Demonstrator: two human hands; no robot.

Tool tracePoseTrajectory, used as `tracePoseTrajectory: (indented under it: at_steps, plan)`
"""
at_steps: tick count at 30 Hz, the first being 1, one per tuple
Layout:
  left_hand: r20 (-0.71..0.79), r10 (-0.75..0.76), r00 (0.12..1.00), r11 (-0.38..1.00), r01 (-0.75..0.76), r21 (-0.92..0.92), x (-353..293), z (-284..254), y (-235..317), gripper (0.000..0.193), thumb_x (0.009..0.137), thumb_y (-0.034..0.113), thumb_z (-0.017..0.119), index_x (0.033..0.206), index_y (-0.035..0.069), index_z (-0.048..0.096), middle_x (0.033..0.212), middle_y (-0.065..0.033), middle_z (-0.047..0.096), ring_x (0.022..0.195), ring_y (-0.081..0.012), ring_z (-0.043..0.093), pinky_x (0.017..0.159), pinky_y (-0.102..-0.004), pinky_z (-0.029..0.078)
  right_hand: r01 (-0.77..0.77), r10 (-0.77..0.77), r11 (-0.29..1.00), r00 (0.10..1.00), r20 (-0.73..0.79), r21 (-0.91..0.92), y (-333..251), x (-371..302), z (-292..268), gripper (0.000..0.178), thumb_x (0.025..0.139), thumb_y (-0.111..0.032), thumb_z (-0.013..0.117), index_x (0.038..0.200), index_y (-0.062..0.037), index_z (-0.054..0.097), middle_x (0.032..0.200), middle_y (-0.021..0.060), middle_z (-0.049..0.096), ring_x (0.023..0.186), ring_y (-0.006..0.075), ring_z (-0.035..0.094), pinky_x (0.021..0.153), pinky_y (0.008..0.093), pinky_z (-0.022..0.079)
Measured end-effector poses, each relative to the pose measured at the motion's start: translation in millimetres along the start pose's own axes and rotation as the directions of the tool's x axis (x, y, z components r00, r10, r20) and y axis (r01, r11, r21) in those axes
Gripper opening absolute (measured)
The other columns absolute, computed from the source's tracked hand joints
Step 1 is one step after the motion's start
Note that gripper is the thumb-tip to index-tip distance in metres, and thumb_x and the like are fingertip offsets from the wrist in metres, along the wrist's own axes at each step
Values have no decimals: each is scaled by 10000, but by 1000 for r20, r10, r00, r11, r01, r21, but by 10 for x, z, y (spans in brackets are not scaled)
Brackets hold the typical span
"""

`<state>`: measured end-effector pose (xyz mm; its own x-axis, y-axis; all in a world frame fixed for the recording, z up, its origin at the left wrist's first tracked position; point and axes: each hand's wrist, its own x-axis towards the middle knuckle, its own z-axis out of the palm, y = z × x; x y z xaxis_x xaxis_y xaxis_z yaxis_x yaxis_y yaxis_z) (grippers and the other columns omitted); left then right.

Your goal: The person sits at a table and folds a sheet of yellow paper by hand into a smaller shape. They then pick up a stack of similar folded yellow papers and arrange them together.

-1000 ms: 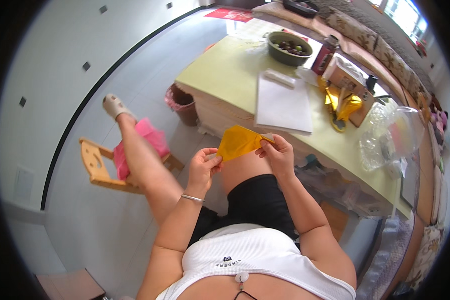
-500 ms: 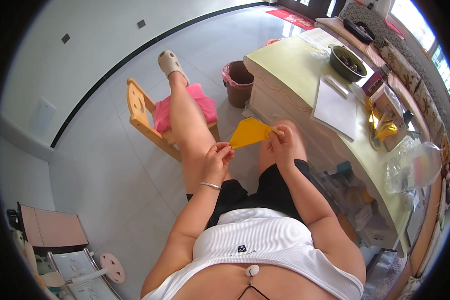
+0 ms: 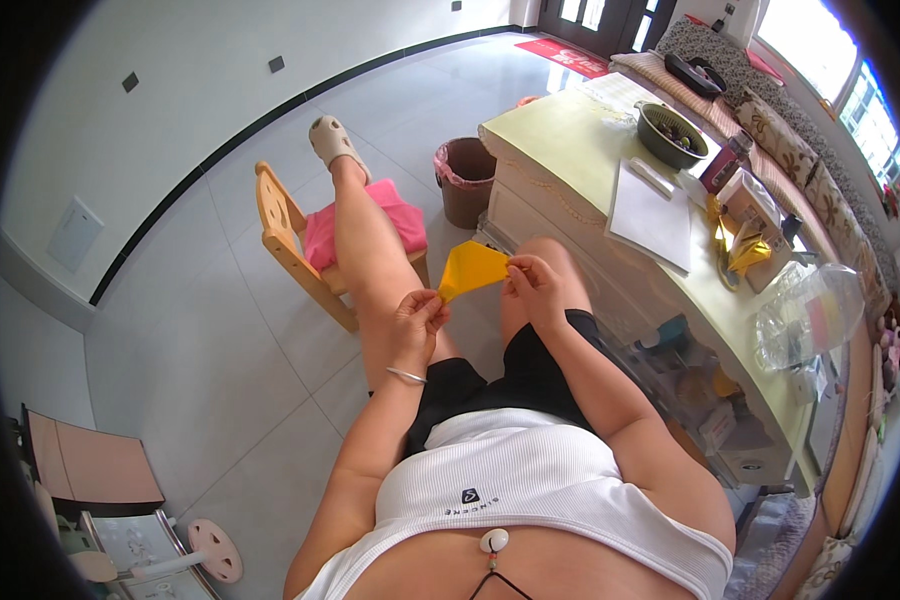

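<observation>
A folded sheet of yellow paper [image 3: 473, 268] is stretched between my two hands, above the gap between my knees. My left hand [image 3: 422, 315], with a silver bangle on its wrist, pinches the paper's lower left corner. At the opposite end, the fingertips of my right hand [image 3: 535, 287] are closed on the right corner. The paper has a pointed, roughly four-sided outline with a crease across it. Some of the fingers hide its two ends.
A pale yellow table [image 3: 550, 130] on my right bears white paper [image 3: 652, 215], a basin [image 3: 672, 135], gold folded paper [image 3: 742, 250] and a clear plastic container [image 3: 810, 315]. Ahead are a wooden chair [image 3: 280, 215] with pink cloth [image 3: 400, 215] and a brown bin [image 3: 465, 190].
The view has shifted a little. The yellow paper now looks shorter and tilted more, its right end higher, with both hands still pinching it.
</observation>
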<state>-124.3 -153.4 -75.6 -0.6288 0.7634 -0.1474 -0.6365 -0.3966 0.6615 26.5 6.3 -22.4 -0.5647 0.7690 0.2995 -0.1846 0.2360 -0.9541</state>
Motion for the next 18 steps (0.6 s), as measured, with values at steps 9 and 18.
tracePoseTrajectory:
  at_steps: [9,18]
  plan:
    - [-17,-22,1000,992,24,121,-3,43,-35,175,895,-7,636,1070,0,636,895,-90,667,709,-166,658,653,-250,566,-20,20,999,1000,2,26,-91,-61,-141,265,942,15,558,1206,-1,547,880,63,650,681,103,650,591,210,490]
    - [-23,-42,999,986,45,161,15,22,-83,179,888,-20,639,1067,-6,643,903,-103,671,711,-177,661,659,-246,564,-57,50,989,997,57,137,-38,-37,-208,270,930,39,549,1197,3,565,938,77,653,709,121,669,595,217,502]
